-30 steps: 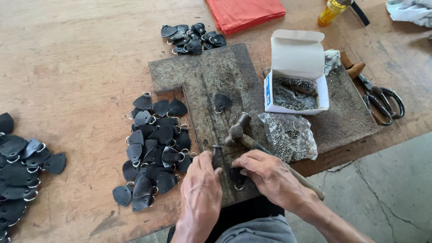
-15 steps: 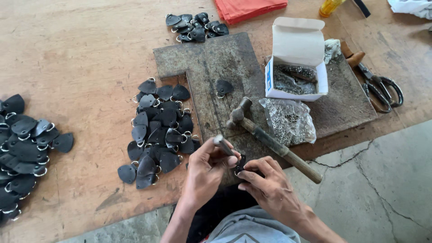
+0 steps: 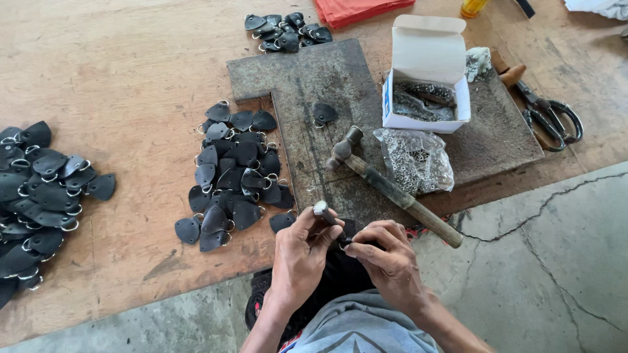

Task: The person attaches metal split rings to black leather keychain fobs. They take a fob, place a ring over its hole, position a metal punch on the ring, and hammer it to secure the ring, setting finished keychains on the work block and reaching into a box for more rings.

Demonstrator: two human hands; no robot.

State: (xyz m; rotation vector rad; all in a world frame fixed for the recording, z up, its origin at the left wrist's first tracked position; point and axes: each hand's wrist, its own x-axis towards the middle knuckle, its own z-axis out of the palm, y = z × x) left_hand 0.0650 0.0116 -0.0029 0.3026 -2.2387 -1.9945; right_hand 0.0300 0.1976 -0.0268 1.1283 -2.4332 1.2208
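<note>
While our left hand [image 3: 302, 252] pinches the metal punch [image 3: 325, 213] and right hand [image 3: 386, 258] fingers grip a small black piece [image 3: 348, 240]; hammer [image 3: 392, 187] at 1 o'clock; loose pinch could drop either.

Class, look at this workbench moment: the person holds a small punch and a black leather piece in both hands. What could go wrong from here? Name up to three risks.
1. The hammer lies with its handle end over the board's edge; a knock from the right hand might tip it off.
2. The left hand holds the metal punch close to the fingertips, so a slip could pinch them.
3. The bag of small rings lies loose and could spill.
</note>
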